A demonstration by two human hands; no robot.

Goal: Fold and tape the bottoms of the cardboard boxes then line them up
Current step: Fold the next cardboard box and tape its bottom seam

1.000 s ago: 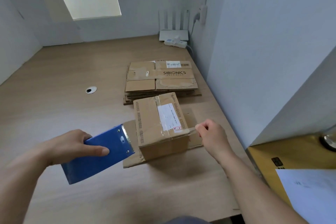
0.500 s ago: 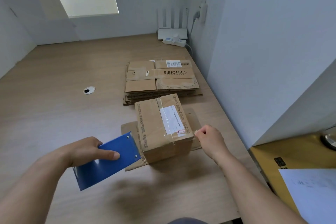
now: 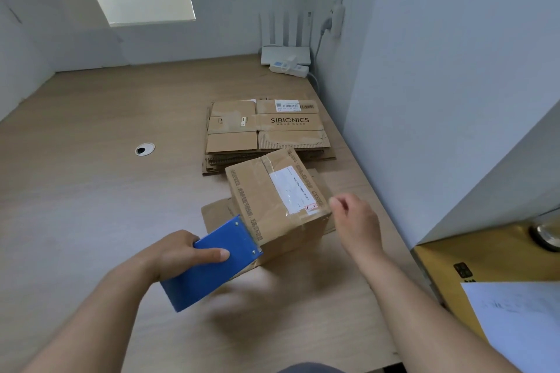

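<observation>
A small cardboard box (image 3: 266,200) with a white label stands on a flattened sheet of cardboard, its taped side facing up. My left hand (image 3: 178,254) grips a blue tape dispenser (image 3: 212,263) whose front edge meets the box's near left corner. A strip of clear tape (image 3: 294,222) runs along the box's near top edge. My right hand (image 3: 354,221) is at the box's near right corner, with its curled fingers pinching the tape's end there. A stack of flattened boxes (image 3: 266,130) marked SIBIONICS lies just behind the box.
The wooden table (image 3: 91,191) has a cable hole (image 3: 145,149) at the left. A white router (image 3: 286,54) and a power strip (image 3: 288,68) sit in the far corner. A wall runs along the right. A yellow box (image 3: 485,257) with a paper sheet stands at the near right.
My left hand has brought the dispenser right, onto the box's near left corner. The tape now lies along the box edge. My right hand stays at the right corner.
</observation>
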